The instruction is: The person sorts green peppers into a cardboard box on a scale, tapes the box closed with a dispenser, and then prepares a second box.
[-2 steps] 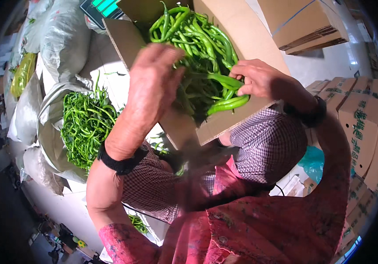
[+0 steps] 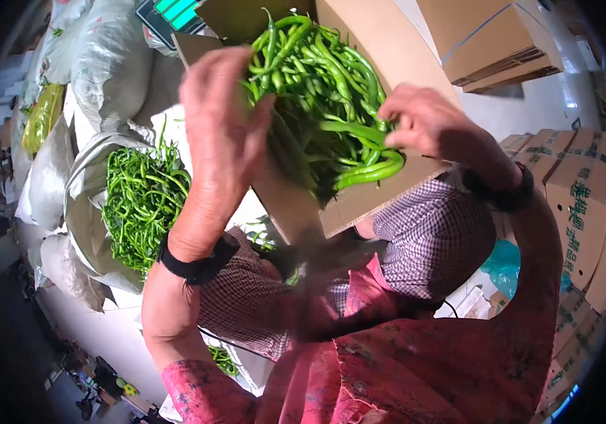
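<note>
Long green chili peppers [image 2: 338, 78] fill an open cardboard box [image 2: 388, 42] before my knees. Over its left side is my left hand [image 2: 222, 113], blurred, its thumb spread from the fingers and nothing visible in them. My right hand [image 2: 426, 124] hangs at the box's right side with bent fingers, thumb and forefinger apart. Just beside its fingertips lie a few larger peppers [image 2: 370, 173] near the box's front corner. The left hand hides part of the box's left wall, and shadow darkens the peppers close to it.
At the left, an open sack [image 2: 80, 205] holds thinner green peppers [image 2: 144, 205]. Full white sacks [image 2: 109, 63] stand behind it. A device with a lit green display [image 2: 176, 10] sits beyond the box. Flattened cartons [image 2: 486, 42] and stacked boxes [image 2: 578, 205] are at the right.
My left hand has moved left and up, away from the peppers, with its thumb spreading. My right hand has lifted slightly off the pepper by its fingertips.
</note>
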A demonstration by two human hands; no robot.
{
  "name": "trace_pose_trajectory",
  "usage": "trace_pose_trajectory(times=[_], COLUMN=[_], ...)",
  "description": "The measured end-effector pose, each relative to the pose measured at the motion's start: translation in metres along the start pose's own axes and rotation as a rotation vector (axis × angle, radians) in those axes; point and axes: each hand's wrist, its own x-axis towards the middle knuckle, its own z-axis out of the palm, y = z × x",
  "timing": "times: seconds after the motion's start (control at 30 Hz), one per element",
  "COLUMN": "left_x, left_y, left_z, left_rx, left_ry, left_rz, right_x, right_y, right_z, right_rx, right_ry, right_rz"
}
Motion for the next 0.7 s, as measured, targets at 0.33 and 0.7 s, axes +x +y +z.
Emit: trace_pose_trajectory(times=[0.33, 0.7], left_x=[-0.044, -0.049], left_y=[-0.045, -0.058], left_z=[0.001, -0.03], left_rx=[-0.929, -0.673], left_ry=[-0.317, -0.206], left_rz=[-1.031, -1.008], right_x=[-0.006, 0.001], right_y=[0.01, -0.034], right_z=[-0.031, -0.017], right_rx=[0.652, 0.239], right_ry=[0.122, -0.014], right_rz=[0.289, 0.365])
